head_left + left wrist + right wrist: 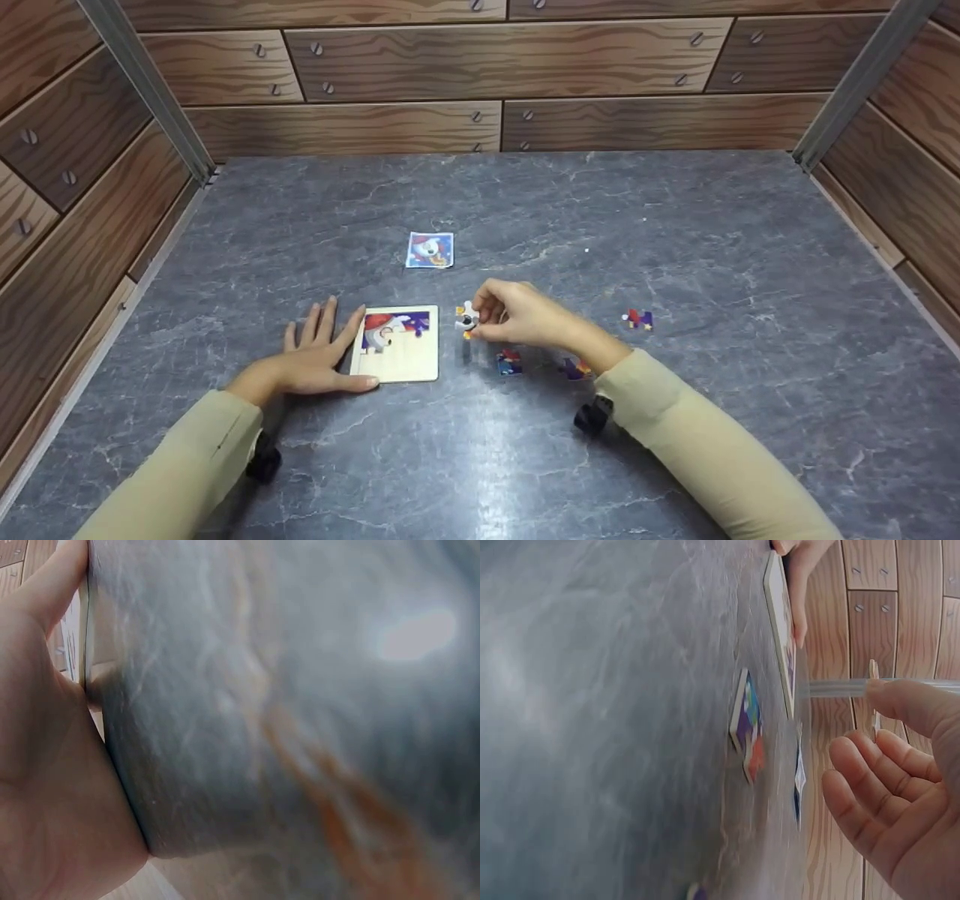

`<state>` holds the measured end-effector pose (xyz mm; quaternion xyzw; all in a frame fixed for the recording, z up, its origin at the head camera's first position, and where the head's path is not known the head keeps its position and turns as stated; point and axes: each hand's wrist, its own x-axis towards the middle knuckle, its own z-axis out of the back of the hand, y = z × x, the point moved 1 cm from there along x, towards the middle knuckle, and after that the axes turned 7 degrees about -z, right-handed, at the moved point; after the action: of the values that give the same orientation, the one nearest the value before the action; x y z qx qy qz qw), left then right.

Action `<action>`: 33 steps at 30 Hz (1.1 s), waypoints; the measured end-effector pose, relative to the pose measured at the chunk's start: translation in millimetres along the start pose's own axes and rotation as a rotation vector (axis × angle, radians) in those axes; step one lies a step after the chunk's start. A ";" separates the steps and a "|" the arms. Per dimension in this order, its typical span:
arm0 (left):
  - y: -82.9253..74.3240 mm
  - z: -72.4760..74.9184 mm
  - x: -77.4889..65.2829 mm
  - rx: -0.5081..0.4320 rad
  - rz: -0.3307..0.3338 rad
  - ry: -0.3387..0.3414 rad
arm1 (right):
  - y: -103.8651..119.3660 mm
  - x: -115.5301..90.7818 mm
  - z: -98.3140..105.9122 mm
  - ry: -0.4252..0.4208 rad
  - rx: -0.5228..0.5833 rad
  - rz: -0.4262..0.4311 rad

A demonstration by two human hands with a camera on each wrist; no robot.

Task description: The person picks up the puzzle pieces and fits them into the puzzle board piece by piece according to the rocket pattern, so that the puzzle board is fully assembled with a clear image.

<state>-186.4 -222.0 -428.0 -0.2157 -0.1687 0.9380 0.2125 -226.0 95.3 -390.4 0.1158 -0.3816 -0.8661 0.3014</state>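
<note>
A jigsaw board (409, 364) in a cream frame lies on the table, its upper part filled with a red, white and purple picture and its lower right bare. My left hand (319, 360) rests flat with spread fingers along the board's left edge, thumb at the lower corner. Just right of the board, my right hand (525, 315) pinches a white, black and orange puzzle piece (466, 321) above the table. In the right wrist view that piece (874, 671) shows edge-on between thumb and fingers. The left wrist view shows mostly blurred tabletop beside the palm (60, 765).
Loose puzzle pieces lie to the right: a blue and red one (510, 363), a purple one (576, 369) partly behind the right wrist, and a red and purple one (639, 319). Beyond the board lies a small picture card (430, 250). Wood-patterned walls (510, 64) surround the marbled table.
</note>
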 end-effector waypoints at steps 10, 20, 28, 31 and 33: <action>0.1 0.6 0.2 0.000 0.008 0.005 | 12.9 11.6 -19.1 0.038 -0.021 0.024; 1.3 -1.1 0.9 0.009 0.008 -0.004 | 25.9 25.8 -35.4 0.088 -0.044 0.030; 0.8 -1.2 1.6 0.015 0.010 -0.006 | 31.0 37.2 -47.4 0.079 -0.079 0.032; 0.6 -1.1 1.6 0.013 0.013 -0.004 | 31.2 41.4 -52.2 0.076 -0.101 0.031; 0.6 -0.9 1.8 0.014 0.017 -0.001 | 31.4 43.8 -54.9 0.074 -0.111 0.030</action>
<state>-187.7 -221.4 -429.5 -0.2150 -0.1604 0.9411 0.2058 -223.4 19.6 -403.5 0.1252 -0.3232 -0.8765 0.3342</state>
